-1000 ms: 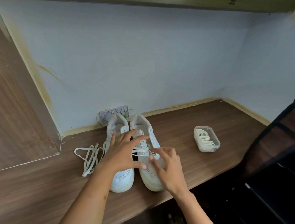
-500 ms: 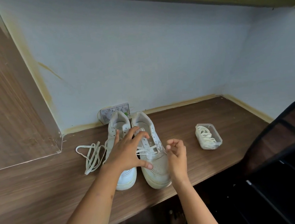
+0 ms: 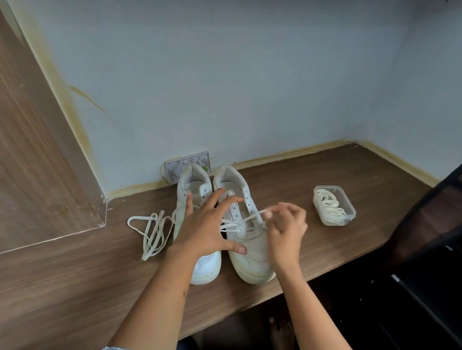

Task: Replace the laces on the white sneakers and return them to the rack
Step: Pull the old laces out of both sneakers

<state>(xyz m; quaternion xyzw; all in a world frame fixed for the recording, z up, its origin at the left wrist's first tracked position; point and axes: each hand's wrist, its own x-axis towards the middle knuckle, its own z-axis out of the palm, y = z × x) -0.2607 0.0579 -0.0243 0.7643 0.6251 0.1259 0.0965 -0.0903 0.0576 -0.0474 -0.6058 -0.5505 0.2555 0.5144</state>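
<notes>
head view: right hand pinches lace.

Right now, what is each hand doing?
Left hand: open, fingers spread on the white leather sneaker.
Right hand: pinching the sneaker's flat white lace.

wooden desk | wall socket plate behind | blue wall

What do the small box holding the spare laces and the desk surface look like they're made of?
The box looks like clear, slightly frosted plastic: the laces show through its walls. The desk looks like brown wood or wood-look laminate with a matte finish: printed-looking grain, little glare. Which of the two, I cannot tell.
</notes>
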